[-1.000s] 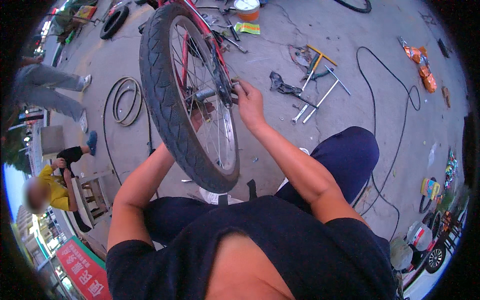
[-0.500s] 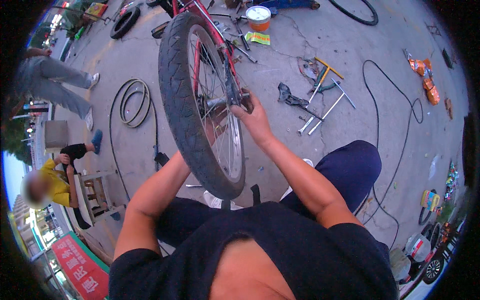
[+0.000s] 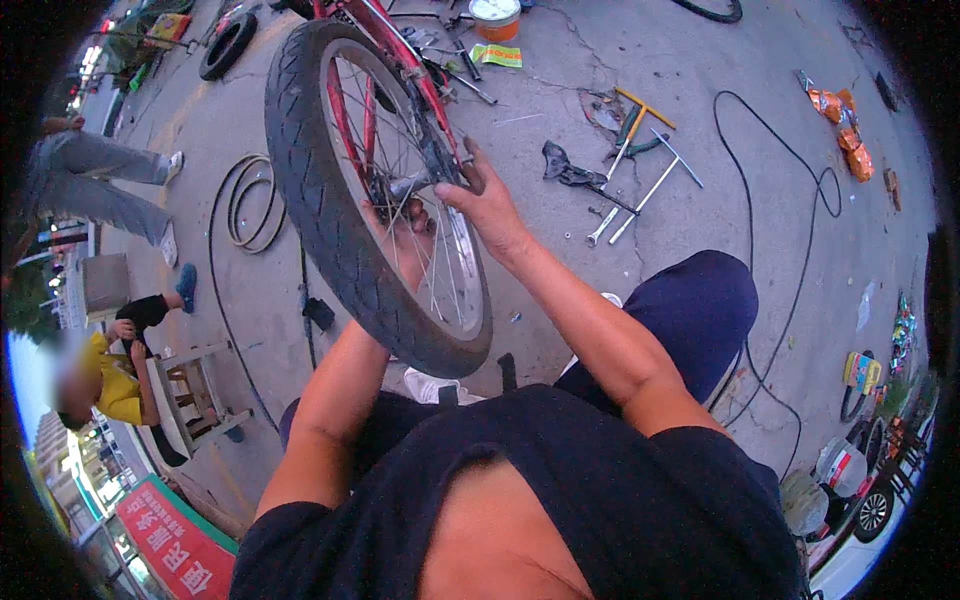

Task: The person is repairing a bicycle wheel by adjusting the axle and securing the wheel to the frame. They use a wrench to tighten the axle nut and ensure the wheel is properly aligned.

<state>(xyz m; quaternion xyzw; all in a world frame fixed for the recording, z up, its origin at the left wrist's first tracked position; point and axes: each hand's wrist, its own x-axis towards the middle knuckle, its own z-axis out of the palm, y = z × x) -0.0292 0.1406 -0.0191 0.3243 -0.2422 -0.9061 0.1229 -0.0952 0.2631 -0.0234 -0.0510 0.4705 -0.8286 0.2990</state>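
Note:
In front of me a bicycle wheel [image 3: 300, 185] with a black tyre and wire spokes stands tilted in a red fork [image 3: 420, 85]. My right hand [image 3: 490, 210] is closed at the right end of the hub, thumb and fingers about the axle end [image 3: 463, 160] beside the fork tip. Seen through the spokes, my left hand [image 3: 405, 245] is on the wheel's far left side, fingers curled by the hub [image 3: 408, 186]. The spokes partly hide those fingers, and what they grip does not show.
To the right lie T-handled wrenches [image 3: 645, 200], a black bag-like scrap [image 3: 570, 165] and a long black hose [image 3: 750, 220]. A coiled hose [image 3: 240, 205] is at left. Farther off are a white-lidded orange bucket [image 3: 495, 20], a loose tyre [image 3: 228, 47], a seated person [image 3: 120, 380] and a standing person [image 3: 105, 165].
The wheel's top has leaned farther left in view, and the whole scene has shifted a little. Both hands have stayed at the hub; more of the left fingers now shows through the spokes.

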